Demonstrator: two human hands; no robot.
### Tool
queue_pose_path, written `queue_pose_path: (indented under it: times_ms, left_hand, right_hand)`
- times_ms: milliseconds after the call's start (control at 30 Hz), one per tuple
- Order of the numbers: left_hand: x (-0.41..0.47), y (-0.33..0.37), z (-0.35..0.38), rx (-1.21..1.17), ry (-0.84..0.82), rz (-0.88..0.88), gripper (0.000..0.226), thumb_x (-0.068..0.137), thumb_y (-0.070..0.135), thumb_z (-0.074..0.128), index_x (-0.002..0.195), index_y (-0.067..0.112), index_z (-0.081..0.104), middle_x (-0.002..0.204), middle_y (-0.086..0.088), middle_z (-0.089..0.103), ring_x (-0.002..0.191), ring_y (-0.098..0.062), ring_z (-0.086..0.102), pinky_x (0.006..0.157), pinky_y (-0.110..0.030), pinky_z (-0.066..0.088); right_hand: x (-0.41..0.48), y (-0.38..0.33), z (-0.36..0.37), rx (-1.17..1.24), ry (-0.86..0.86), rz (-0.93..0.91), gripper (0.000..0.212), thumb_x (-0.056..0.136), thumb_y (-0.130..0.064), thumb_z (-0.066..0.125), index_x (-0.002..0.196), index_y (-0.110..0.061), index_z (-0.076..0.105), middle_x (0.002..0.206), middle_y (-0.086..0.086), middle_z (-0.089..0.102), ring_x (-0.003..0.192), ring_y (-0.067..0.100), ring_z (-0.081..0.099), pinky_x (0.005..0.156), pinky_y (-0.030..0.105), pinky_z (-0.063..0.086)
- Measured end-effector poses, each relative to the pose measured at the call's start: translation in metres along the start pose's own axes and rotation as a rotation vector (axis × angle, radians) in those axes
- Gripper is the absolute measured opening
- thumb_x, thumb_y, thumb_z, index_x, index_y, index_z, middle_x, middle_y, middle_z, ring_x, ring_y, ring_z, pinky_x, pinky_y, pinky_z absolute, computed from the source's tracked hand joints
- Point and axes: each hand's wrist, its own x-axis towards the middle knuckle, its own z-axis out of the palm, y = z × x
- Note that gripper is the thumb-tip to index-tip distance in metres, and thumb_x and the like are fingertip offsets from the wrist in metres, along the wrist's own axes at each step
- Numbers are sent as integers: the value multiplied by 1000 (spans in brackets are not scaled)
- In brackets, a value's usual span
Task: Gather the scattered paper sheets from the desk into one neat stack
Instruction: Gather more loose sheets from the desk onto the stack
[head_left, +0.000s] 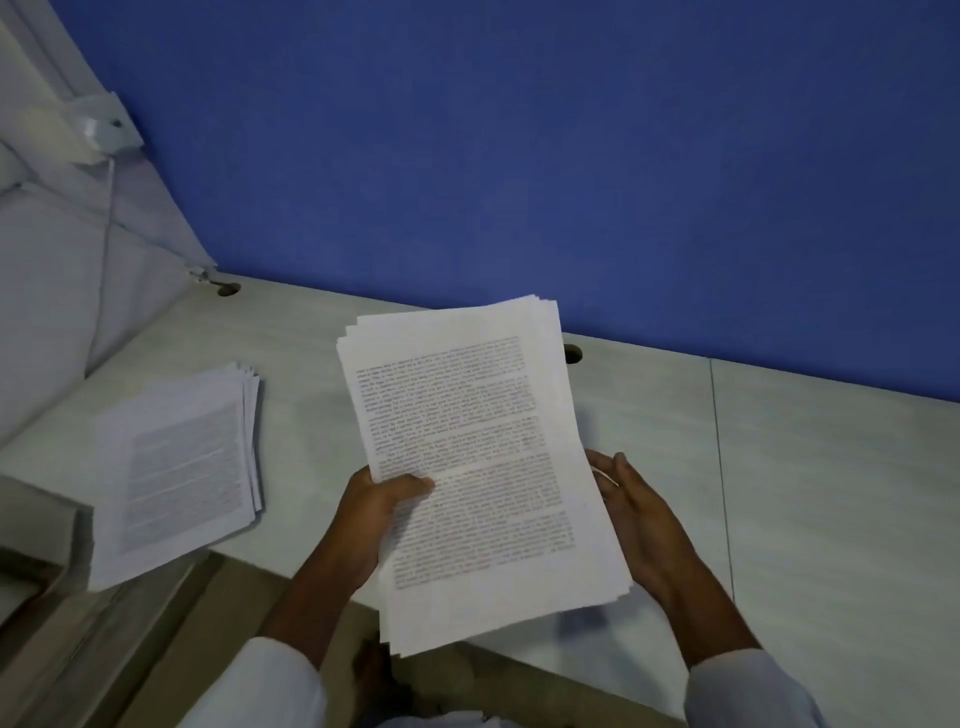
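Left hand (374, 512) grips the held sheaf (467, 441) at its left edge, thumb on top. Right hand (641, 519), fingers straight, touches the right edge. The second pile (182, 467) lies on the table (831, 493), left of the left hand, which is the nearer hand. Long axes are roughly parallel.

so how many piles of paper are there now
2. One stack is gripped by the left hand, the right hand at its edge, over the desk; the other pile lies on the desk's left side. More may be hidden.
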Motion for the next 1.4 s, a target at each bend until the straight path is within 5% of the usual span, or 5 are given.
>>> queue_pose_path:
  times_ms: [267, 700, 1000, 1200, 1400]
  left_hand:
    - [33, 26, -95, 107, -129, -143, 32, 88, 3, 66, 120, 4, 67, 115, -14, 71, 106, -32, 67, 93, -39, 55]
    - [89, 60, -306, 161, 254, -119, 24, 87, 10, 70, 109, 20, 71, 106, 2, 75, 97, -17, 71, 89, -32, 55]
    - [102, 66, -407, 305, 510, -88, 25, 88, 13, 70, 113, 15, 70, 105, 3, 70, 93, -14, 67, 75, -22, 50]
    - [121, 44, -450, 979, 800, -270, 59, 76, 44, 74, 114, 2, 57, 115, -18, 58, 110, -38, 56, 85, -41, 48]
    - [115, 28, -460, 460, 947, -273, 97, 69, 41, 86, 137, -3, 33, 136, -22, 50, 123, -39, 52, 98, -49, 48]
  right_hand:
    - [65, 40, 127, -220, -16, 94, 49, 83, -33, 75, 128, -15, 63, 123, 13, 67, 114, 34, 64, 103, 48, 46]
    - [193, 147, 259, -904, 160, 188, 11, 88, -12, 65, 99, -14, 66, 100, 2, 71, 79, 10, 64, 63, 19, 46]
    - [265, 188, 344, -1183, -45, 163, 25, 91, -20, 63, 114, -11, 59, 107, -1, 64, 92, 12, 59, 63, 14, 42]
    - [301, 213, 355, -1461, -8, 180, 53, 86, -34, 69, 129, -8, 52, 123, 8, 58, 108, 21, 58, 82, 24, 44]
    - [326, 220, 362, -1562, -40, 257, 79, 84, -48, 69, 140, 0, 40, 138, 16, 46, 123, 27, 51, 89, 27, 43]
